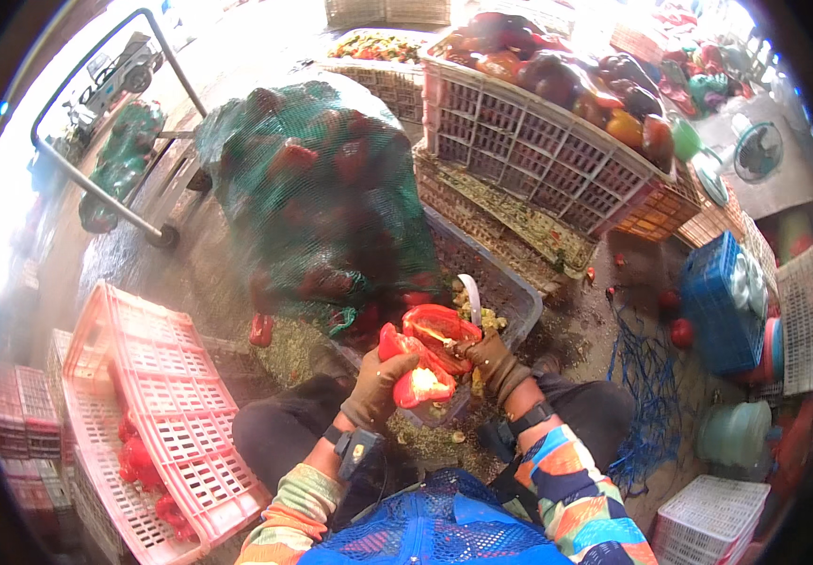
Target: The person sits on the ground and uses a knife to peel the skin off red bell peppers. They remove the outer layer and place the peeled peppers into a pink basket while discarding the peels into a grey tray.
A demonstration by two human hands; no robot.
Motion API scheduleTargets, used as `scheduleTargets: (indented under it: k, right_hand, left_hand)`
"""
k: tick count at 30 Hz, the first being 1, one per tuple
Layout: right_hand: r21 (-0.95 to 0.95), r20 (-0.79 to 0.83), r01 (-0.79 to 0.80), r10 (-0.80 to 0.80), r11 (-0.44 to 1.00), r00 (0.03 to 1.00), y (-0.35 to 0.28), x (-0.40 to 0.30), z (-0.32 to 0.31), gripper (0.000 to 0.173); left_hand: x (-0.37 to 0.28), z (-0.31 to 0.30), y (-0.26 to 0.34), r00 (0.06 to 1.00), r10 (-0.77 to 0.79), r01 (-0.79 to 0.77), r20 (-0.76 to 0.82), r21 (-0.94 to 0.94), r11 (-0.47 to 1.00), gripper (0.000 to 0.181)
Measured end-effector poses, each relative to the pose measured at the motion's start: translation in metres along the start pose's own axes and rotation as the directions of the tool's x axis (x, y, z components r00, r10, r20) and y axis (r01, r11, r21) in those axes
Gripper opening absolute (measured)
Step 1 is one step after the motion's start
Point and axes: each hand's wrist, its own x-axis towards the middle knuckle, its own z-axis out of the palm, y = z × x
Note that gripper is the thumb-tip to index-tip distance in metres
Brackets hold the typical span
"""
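Observation:
A red bell pepper (441,337), split open with its pale inside showing, is in front of me above a grey plastic tub (523,311). My gloved left hand (376,387) grips its left side. My gloved right hand (497,366) is closed around what looks like a knife with a curved pale blade (472,296) pointing away from me; its handle is hidden. The fingers of that hand also touch the pepper's core area. Yellowish pepper cores (492,319) lie in the tub. Just beyond, a green mesh sack (321,191) bulges with red peppers.
A tilted pink plastic crate (187,402) holding red peppers (139,455) stands at my left. Ahead right, a heaped crate (519,134) of peppers rests on other crates. Blue strapping (643,395) lies on the floor at right, near a blue crate (720,304). A hand trolley (106,191) stands far left.

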Motion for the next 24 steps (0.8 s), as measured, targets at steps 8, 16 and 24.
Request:
scheduleTargets:
  k: [8,16,24]
  right_hand:
    - [0.102,-0.072,0.038,-0.030,0.994,0.997,-0.019,-0.012,0.028,0.020]
    - [0.352,-0.305,0.099,0.014,0.931,0.952,0.033,-0.023,0.013,0.020]
    - [-0.009,0.291,0.370,-0.351,0.929,0.890,-0.110,-0.124,0.216,0.029]
  left_hand:
    - [0.001,-0.016,0.010,0.997,0.062,-0.061,0.053,-0.016,0.998,0.035]
    - [-0.018,-0.038,0.039,0.883,0.469,-0.424,-0.033,-0.487,0.763,0.036]
    - [-0.059,-0.070,0.046,0.846,0.531,-0.347,0.055,-0.699,0.626,0.048]
